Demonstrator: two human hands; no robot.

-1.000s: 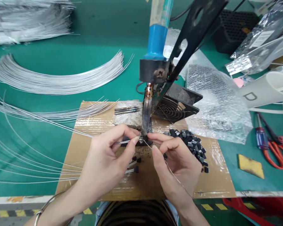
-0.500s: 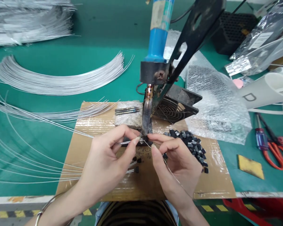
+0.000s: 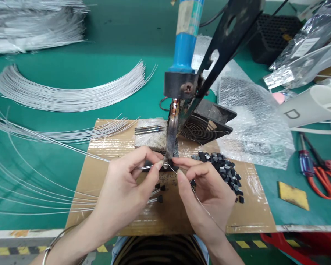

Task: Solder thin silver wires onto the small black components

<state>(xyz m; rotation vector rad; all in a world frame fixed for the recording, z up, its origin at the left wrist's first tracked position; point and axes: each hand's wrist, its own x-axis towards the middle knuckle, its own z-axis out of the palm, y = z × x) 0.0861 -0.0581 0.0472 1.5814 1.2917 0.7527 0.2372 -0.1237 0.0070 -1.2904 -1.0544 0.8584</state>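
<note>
Fingers of my left hand (image 3: 121, 191) pinch the end of a thin silver wire (image 3: 99, 157), thumb against forefinger. My right hand (image 3: 206, 191) pinches a finer strand (image 3: 201, 205) the same way. Both ends meet at a small dark piece (image 3: 170, 163) directly under the tip of the fixed soldering iron (image 3: 170, 141), above the cardboard (image 3: 251, 217) on the bench (image 3: 113, 33).

I judge that a good joint calls for steady hands, the wire end pressed against the piece, the strand fed sparingly, and skin kept off the hot tip. A pile of dark pieces (image 3: 223, 171) lies just beside my right hand.

The only legible writing is a single "D" on the white tube (image 3: 306, 106). The foil bag's label (image 3: 305, 46) is too small to read.
</note>
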